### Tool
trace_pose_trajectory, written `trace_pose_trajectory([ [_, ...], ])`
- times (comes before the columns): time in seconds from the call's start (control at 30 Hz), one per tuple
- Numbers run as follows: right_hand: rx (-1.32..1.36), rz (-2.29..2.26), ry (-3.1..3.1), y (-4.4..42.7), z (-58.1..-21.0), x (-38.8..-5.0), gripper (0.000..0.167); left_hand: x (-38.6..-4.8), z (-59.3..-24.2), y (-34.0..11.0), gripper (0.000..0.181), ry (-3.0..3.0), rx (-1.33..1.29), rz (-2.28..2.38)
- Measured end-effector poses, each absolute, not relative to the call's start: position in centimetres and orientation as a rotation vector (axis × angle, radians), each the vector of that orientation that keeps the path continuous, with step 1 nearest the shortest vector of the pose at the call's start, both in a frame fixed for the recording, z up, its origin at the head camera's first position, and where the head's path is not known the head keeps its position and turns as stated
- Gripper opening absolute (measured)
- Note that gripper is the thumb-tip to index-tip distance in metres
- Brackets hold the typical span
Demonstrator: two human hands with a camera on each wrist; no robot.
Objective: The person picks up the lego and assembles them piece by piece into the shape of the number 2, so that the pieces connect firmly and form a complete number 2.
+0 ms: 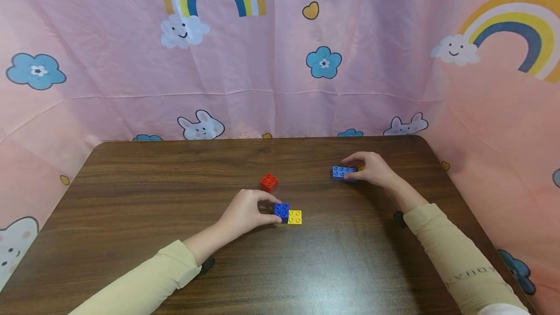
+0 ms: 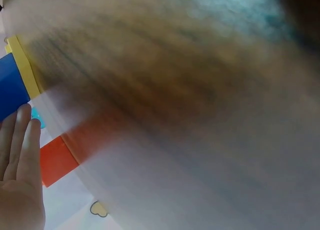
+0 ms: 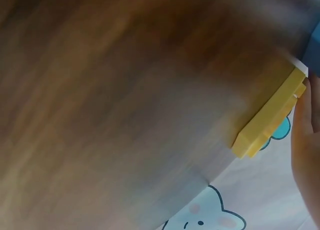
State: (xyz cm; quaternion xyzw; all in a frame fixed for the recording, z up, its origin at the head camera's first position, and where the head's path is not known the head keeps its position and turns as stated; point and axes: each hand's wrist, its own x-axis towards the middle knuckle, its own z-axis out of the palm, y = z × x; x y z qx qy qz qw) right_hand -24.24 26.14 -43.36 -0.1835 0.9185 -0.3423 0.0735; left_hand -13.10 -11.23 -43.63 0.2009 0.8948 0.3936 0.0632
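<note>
Thumb and fingers of my left hand [image 1: 247, 212] pinch a small dark blue toy building brick [image 1: 281, 212]. That brick is over the left part of a thin yellow brick [image 1: 295, 217]; whether the two are joined I cannot tell. A red brick [image 1: 269, 182] lies just beyond the left fingers, and the left wrist view also catches the red brick [image 2: 59, 161]. Farther right, my right hand [image 1: 375, 169] holds a longer, lighter blue brick [image 1: 341, 173] between thumb and fingers. Partly hidden by that hand is another yellow brick [image 1: 361, 168], seen on the table in the right wrist view.
The brown wooden table [image 1: 175, 169] has its far edge against a pink patterned curtain [image 1: 245, 72], which also hangs along both sides. Dark wrist devices [image 1: 400, 219] show under both sleeves.
</note>
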Motion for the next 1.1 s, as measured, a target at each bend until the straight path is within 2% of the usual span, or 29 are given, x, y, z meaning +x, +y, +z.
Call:
trace_pose_trajectory([
  [0.33,-0.614,-0.922,2.792,25.64,-43.48,-24.38,0.039,-13.05,-43.49,-11.34,0.038,2.697,0.620,1.205],
  [1.1,-0.570,-0.959,2.777,25.65,-43.19,-23.77,0.032,-12.80,-43.80,-11.14,0.036,2.714,0.639,1.220],
])
